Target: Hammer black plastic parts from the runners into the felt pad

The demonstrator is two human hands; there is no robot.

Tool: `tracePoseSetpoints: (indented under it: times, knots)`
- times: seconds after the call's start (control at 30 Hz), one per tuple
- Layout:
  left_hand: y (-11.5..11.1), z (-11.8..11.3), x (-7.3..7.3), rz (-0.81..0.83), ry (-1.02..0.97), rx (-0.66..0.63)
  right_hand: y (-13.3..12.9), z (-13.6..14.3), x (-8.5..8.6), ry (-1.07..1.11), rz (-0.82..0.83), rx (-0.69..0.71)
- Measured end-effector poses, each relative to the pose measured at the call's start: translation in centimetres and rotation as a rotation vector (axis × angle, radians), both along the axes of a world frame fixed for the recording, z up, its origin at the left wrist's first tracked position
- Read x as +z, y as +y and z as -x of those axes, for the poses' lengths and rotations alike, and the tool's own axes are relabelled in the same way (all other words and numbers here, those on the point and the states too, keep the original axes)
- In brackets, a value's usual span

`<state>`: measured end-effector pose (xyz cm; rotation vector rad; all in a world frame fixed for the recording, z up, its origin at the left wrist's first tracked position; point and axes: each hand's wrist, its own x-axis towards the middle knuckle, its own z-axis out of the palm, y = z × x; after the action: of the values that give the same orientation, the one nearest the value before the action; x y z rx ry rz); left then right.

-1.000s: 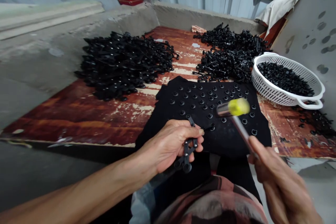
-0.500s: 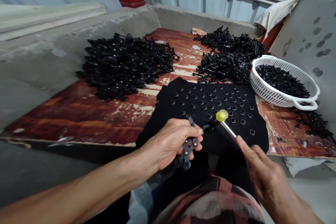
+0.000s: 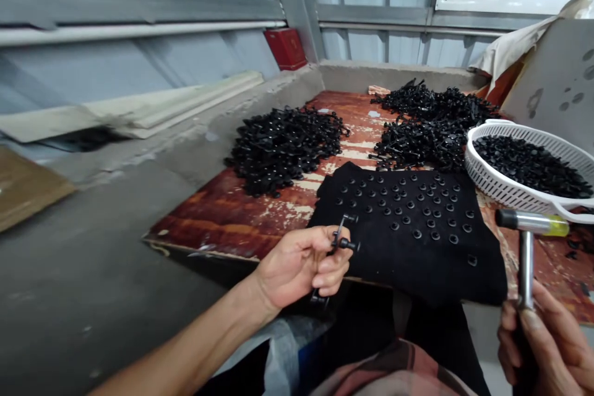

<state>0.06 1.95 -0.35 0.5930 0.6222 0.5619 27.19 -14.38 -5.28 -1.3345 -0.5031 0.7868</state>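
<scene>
In the head view my left hand point(image 3: 304, 263) is closed on a black jointed linkage point(image 3: 342, 240) with round ends, held off the near left edge of a black cloth point(image 3: 371, 260). Parts of the linkage are covered by the fingers. My right hand point(image 3: 542, 334), at the lower right, grips a small mallet point(image 3: 525, 266) by its dark handle. The mallet stands upright, its black face to the left and its yellow face to the right. Small round black pieces point(image 3: 406, 220) lie spread over the cloth.
A heap of black linkages point(image 3: 283, 148) sits at the left on the worn red-brown board point(image 3: 223, 216). Black parts point(image 3: 422, 142) are piled at the back right. A white basket point(image 3: 489, 182) of small black pieces stands at the right. A low concrete ledge point(image 3: 185, 173) borders the left.
The mallet has left the cloth, moved right and been raised upright. My left hand has turned, lifting the linkage from the cloth. The view has swung left and up.
</scene>
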Motion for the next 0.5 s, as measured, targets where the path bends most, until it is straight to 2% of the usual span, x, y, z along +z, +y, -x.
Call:
tracePoseSetpoints:
  times: [0.23, 0.43, 0.5]
  knots:
    - [0.1, 0.2, -0.6, -0.096, -0.090, -0.100, 1.2, -3.3, -1.3, 0.118, 0.020, 0.066]
    - [0.7, 0.2, -0.8, -0.108, -0.070, -0.081, 1.8, -4.3, -0.9, 0.183, 0.044, 0.154]
    - [0.9, 0.4, -0.6, -0.109, -0.029, -0.025, 2.0, -4.8, -0.9, 0.239, 0.025, 0.183]
